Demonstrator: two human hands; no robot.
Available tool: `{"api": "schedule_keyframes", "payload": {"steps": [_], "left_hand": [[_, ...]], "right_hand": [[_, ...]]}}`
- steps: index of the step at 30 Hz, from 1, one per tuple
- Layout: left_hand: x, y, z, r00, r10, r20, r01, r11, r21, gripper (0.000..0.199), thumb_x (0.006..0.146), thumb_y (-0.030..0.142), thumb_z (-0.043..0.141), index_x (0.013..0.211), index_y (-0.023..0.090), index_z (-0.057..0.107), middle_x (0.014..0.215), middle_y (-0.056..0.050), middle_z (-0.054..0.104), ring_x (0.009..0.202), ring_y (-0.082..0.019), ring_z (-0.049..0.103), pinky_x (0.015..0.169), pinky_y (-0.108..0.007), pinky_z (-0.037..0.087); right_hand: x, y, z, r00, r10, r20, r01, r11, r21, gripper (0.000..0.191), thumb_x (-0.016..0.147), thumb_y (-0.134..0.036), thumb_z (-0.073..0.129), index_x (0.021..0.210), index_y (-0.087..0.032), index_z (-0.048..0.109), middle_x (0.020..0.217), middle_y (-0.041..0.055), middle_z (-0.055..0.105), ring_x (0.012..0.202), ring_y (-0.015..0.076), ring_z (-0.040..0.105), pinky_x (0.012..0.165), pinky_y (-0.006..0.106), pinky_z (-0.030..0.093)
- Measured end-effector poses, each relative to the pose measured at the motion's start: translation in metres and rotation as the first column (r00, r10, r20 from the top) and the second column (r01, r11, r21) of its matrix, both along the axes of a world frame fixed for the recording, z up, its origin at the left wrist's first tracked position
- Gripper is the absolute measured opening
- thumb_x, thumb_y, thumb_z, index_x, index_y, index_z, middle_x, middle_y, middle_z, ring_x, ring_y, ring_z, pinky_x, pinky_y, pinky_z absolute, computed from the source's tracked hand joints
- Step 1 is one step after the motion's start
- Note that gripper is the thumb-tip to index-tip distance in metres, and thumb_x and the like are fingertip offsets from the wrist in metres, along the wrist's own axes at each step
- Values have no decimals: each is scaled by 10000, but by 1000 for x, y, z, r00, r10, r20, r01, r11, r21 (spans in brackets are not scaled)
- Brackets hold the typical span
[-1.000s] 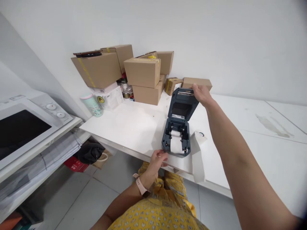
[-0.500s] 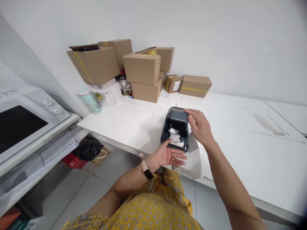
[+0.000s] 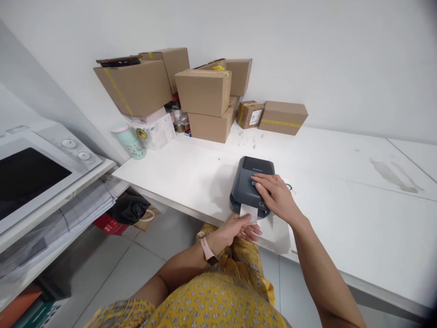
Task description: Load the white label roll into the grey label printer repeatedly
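Label printer lid's now down — was half-open a sec ago — so the roll's covered, w/ only the paper strip out front; can't tell if it's latched. R hand lies open atop the lid, L hand pinches the strip. Printer's near the bench edge.

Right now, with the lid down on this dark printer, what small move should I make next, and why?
I'd press the lid gently down near its front edge with the right hand. That hand already lies on it, and the left hand has the paper strip at the front, but I can't tell whether the lid is latched.
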State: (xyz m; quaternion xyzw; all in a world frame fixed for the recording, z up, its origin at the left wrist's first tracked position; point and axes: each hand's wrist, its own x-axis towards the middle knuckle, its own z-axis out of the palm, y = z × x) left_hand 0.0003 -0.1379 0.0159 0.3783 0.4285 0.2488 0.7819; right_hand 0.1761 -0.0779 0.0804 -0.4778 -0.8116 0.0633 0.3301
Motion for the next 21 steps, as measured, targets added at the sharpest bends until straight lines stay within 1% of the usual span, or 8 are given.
{"api": "schedule_keyframes", "payload": {"steps": [8,11,13,15,17,18,19,21], "left_hand": [[3,-2,1,997,36,-62,-32,996,78,655,733,742,574,767,102,709,852,-159,751,637,-188,671,669,-315,522],[-4,-6,5,956,-1,-294,85,958,272,601,812,697,507,635,152,685,632,-102,700,632,-212,662,699,-329,522],[-12,-7,12,901,88,-426,129,882,454,558,858,647,493,591,190,671,586,-79,670,708,-231,675,780,-335,521],[-19,-1,21,862,305,-406,28,770,637,482,905,588,473,709,217,711,752,-82,721,888,-244,684,897,-338,503],[-22,13,26,810,514,-284,-134,633,763,398,935,532,462,1027,239,715,1123,-94,711,1162,-249,609,1039,-355,443],[-21,23,27,785,577,-226,-195,577,793,417,933,513,484,1215,248,642,1331,-93,618,1304,-249,515,1115,-372,384],[-20,34,26,776,600,-193,-235,559,795,514,915,504,530,1365,253,530,1492,-85,481,1413,-253,398,1172,-394,319],[-14,56,22,835,517,-186,-250,659,710,748,859,494,632,1504,255,337,1613,-74,297,1492,-266,262,1215,-429,253]], "right_hand": [[-19,23,-22,961,-256,-106,260,965,35,443,1019,-391,330,1304,-199,610,1257,114,654,1127,258,605,948,424,497],[-18,20,-31,955,-296,-8,295,950,98,469,1020,-390,313,1393,-206,531,1405,134,555,1231,299,523,1027,502,432],[-16,20,-34,950,-311,21,307,946,102,486,1020,-396,305,1439,-216,473,1468,144,489,1297,314,465,1057,535,400],[-14,20,-36,948,-319,12,316,944,94,494,1022,-401,296,1463,-225,431,1493,147,452,1354,315,411,1088,551,372],[-13,22,-38,945,-327,-19,328,941,84,501,1022,-408,286,1480,-237,396,1510,146,423,1390,314,369,1111,570,347],[-13,22,-38,943,-331,-39,333,940,73,506,1022,-413,282,1488,-240,378,1516,148,411,1403,314,353,1119,579,338],[-13,23,-39,940,-335,-60,338,939,55,514,1022,-420,280,1497,-239,359,1522,152,399,1414,313,340,1127,586,330],[-13,24,-40,934,-344,-98,346,938,5,541,1019,-441,287,1512,-221,324,1536,169,369,1433,314,320,1142,590,318]]}}
